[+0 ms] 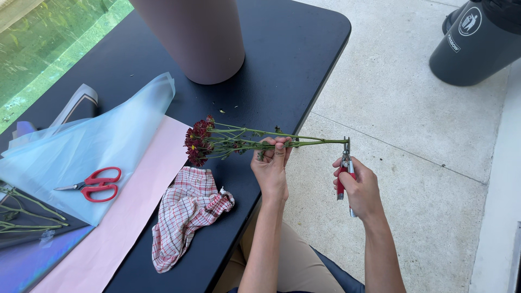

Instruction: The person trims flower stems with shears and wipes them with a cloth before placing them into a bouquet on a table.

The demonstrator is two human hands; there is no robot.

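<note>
My left hand [271, 165] grips a small bunch of dark red flowers [198, 142] by their green stems [304, 142], held level over the edge of a black table [282, 65], blooms pointing left. My right hand [358, 187] is closed on red-handled pruning shears [345, 168], whose blades meet the cut ends of the stems at the right.
On the table lie a red checked cloth [187, 214], pink paper [125, 217], pale blue wrapping sheet [87, 146] with red scissors [95, 184] on it, more green stems [27, 214] at the left, and a large mauve roll [198, 38]. A grey bin [477, 43] stands on the concrete floor.
</note>
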